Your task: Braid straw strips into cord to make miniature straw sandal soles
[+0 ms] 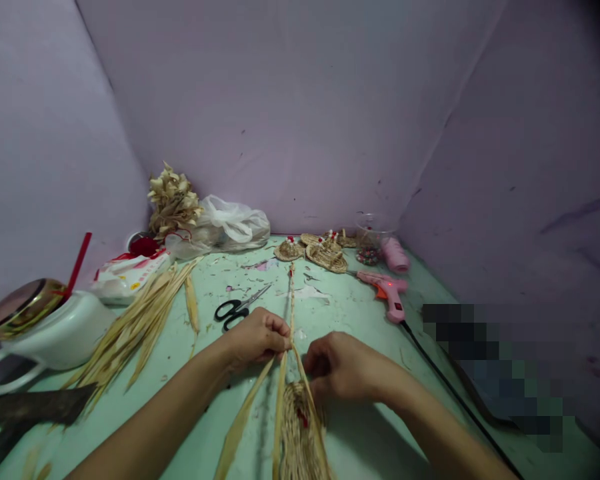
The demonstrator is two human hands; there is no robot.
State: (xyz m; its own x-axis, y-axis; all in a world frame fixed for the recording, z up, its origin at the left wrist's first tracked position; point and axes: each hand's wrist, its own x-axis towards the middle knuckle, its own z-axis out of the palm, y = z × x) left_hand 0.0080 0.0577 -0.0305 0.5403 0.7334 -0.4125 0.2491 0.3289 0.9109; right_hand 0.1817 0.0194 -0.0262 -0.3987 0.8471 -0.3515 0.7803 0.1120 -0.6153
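A thin braid point(293, 303) of pale dried husk strips runs straight away from me along the table, with a bit of red at its far end. Where the braid ends and its loose husk strands point(245, 425) fan toward me, my left hand point(263, 337) pinches it between thumb and fingers. My right hand point(343, 368) is curled beside the right-hand strand, thumb and fingertips closed at it; its fingers are slightly blurred. Under the strands lies a woven husk sole point(297, 417) with a red spot, partly covered by them.
Black-handled scissors point(237, 310) lie beyond my left hand. A pink glue gun point(390, 293) with a black cord is at right. Small woven slippers point(325, 255) and pink thread point(395, 255) stand behind. Loose husk strips point(145, 320), a white pot point(75, 333) and a dark blade point(45, 405) occupy the left.
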